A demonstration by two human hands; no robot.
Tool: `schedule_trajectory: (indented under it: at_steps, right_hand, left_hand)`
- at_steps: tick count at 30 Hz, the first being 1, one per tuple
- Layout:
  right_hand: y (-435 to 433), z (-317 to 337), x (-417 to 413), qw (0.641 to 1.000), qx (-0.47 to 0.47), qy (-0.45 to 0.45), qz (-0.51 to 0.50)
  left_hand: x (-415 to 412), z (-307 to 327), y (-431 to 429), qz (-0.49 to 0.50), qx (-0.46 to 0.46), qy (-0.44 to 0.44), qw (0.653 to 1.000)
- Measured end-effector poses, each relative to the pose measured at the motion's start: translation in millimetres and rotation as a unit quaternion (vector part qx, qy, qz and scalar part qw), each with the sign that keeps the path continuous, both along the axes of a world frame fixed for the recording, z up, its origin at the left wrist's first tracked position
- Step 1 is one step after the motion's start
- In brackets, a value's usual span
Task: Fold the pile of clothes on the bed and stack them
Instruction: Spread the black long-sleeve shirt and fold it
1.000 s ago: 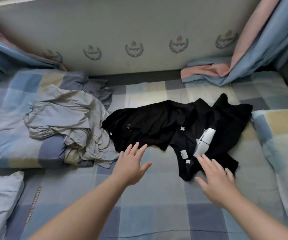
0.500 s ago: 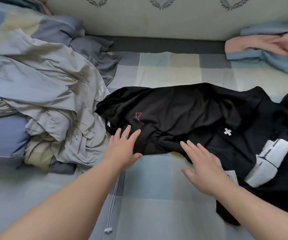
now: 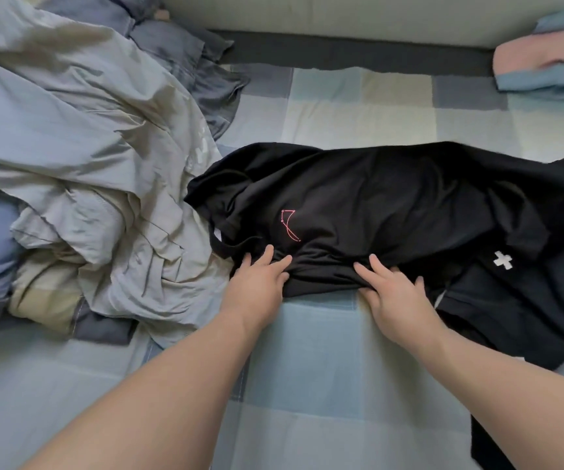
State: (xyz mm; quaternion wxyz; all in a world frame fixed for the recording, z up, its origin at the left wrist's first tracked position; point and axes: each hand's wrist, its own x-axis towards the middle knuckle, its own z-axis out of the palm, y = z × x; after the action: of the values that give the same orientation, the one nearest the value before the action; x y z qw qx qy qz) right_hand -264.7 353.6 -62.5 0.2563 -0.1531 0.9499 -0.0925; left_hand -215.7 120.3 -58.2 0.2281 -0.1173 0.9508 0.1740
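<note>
A black T-shirt with a small red line logo lies crumpled across the middle of the checked bed. My left hand grips its near edge on the left, fingers on top and thumb tucked at the hem. A little to the right, my right hand grips the same near edge, bunching the cloth. A second black garment with a white cross mark lies partly under the shirt at the right. A heap of pale grey-blue clothes sits to the left.
A padded headboard runs along the far side. A pink and blue blanket lies at the far right corner. Dark grey cloth pokes out behind the heap. Bare checked sheet lies between my arms.
The view has come closer and lower over the black shirt. Both hands moved forward from hovering with spread fingers to taking hold of the shirt's near edge.
</note>
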Motion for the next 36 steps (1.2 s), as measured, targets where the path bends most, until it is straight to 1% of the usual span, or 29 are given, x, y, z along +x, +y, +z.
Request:
schedule_trajectory:
  at_steps: [2,3,4,7,9,11,12,15,18,20,23,25,28,30,32,34,36]
  right_hand:
    - [0.0,17.5,-10.2,0.998,-0.009,-0.064,-0.008]
    - [0.5,29.5,-13.5,0.996,-0.021,-0.088,-0.016]
    - [2.1,42.6,-13.5,0.995,-0.03,-0.09,-0.028]
    - [16.7,86.9,6.2,0.997,-0.045,-0.015,-0.059]
    - [32.4,117.6,33.5,0.994,-0.075,0.008,-0.082]
    - [52.3,150.1,57.3,0.988,-0.107,0.024,-0.11]
    - [63.2,168.9,68.5,0.984,-0.122,0.037,-0.121]
    - [95.3,235.0,104.3,0.968,-0.188,0.067,-0.15]
    - [127.7,310.3,148.1,0.938,-0.269,0.109,-0.19]
    - [151.0,363.3,184.1,0.923,-0.303,0.139,-0.192]
    - [186.7,445.2,248.3,0.915,-0.329,0.161,-0.17]
    - [210.4,496.0,293.7,0.908,-0.348,0.165,-0.166]
    - [235.1,572.0,352.0,0.893,-0.384,0.167,-0.164]
    - [236.7,621.9,380.2,0.874,-0.429,0.139,-0.181]
    - [231.6,666.0,402.2,0.85,-0.468,0.093,-0.222]
    - [226.2,702.8,419.0,0.824,-0.496,0.063,-0.268]
    - [221.8,734.3,435.6,0.801,-0.516,0.055,-0.299]
  left_hand:
    - [-5.0,13.3,-1.9,0.005,0.039,-0.03,0.999]
    - [-4.1,22.7,-0.5,0.021,0.056,-0.02,0.998]
    - [-1.3,32.7,3.3,0.038,0.061,0.007,0.997]
    - [22.8,75.7,30.3,0.077,0.038,0.103,0.991]
    - [46.7,107.5,51.0,0.1,0.109,0.145,0.978]
    - [67.3,138.5,65.8,0.116,0.196,0.147,0.962]
    - [76.5,156.7,72.3,0.111,0.225,0.151,0.956]
    - [100.6,224.3,94.1,0.094,0.286,0.156,0.941]
    - [122.9,300.5,119.4,0.079,0.334,0.157,0.926]
    - [146.0,352.4,137.6,0.069,0.34,0.195,0.918]
    - [197.1,435.9,170.7,0.048,0.322,0.262,0.909]
    - [238.2,493.0,193.9,0.041,0.326,0.314,0.891]
    - [287.1,565.8,220.3,0.077,0.322,0.376,0.865]
    - [310.7,600.7,232.6,0.14,0.331,0.38,0.853]
    - [336.8,635.2,249.2,0.193,0.384,0.345,0.835]
    - [369.1,670.5,270.0,0.187,0.448,0.305,0.819]
    - [407.6,706.9,288.9,0.144,0.464,0.267,0.832]
